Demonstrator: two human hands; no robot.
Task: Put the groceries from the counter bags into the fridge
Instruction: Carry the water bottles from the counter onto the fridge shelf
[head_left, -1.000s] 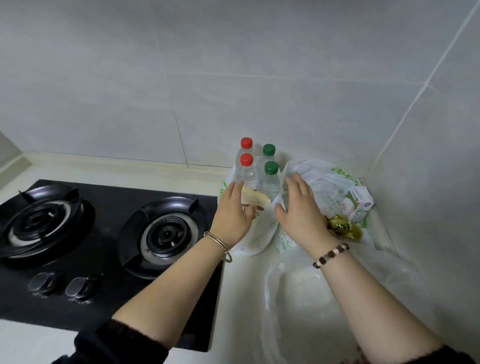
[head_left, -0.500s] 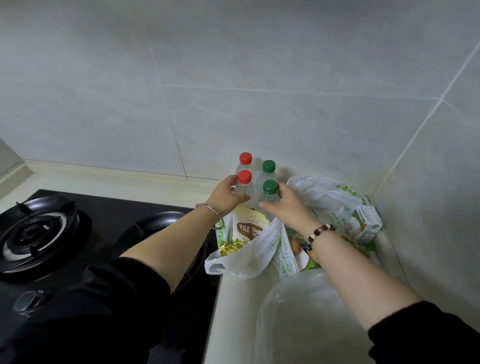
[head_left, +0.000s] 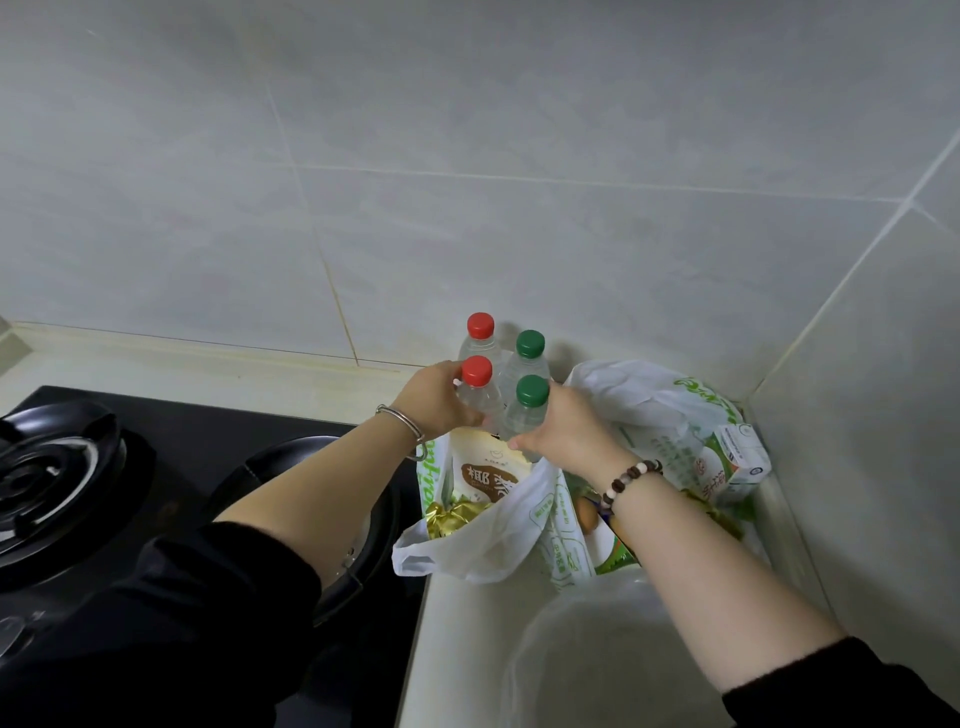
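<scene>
Red-capped bottle (head_left: 478, 387) in left hand (head_left: 435, 401) (right hand (head_left: 567, 432) grips green-capped bottle (head_left: 530, 402)).

Black sleeves pushed up, silver bangle (head_left: 402, 423) left wrist, beaded bracelet (head_left: 629, 478) right.

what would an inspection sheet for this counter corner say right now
surface: pale counter, largely under bags
job's things: four upright clear plastic bottles by the wall; left white green-printed plastic bag holds a brown-and-cream pouch and gold foil packet; green-and-white carton at the right white bag
clutter: crumpled clear plastic bag nearest the camera
hands: left hand grips the nearer red-capped bottle; right hand grips the nearer green-capped bottle
cables: nothing seen
surroundings: black gas hob on the left, grey tiled wall behind; no fridge in view
</scene>
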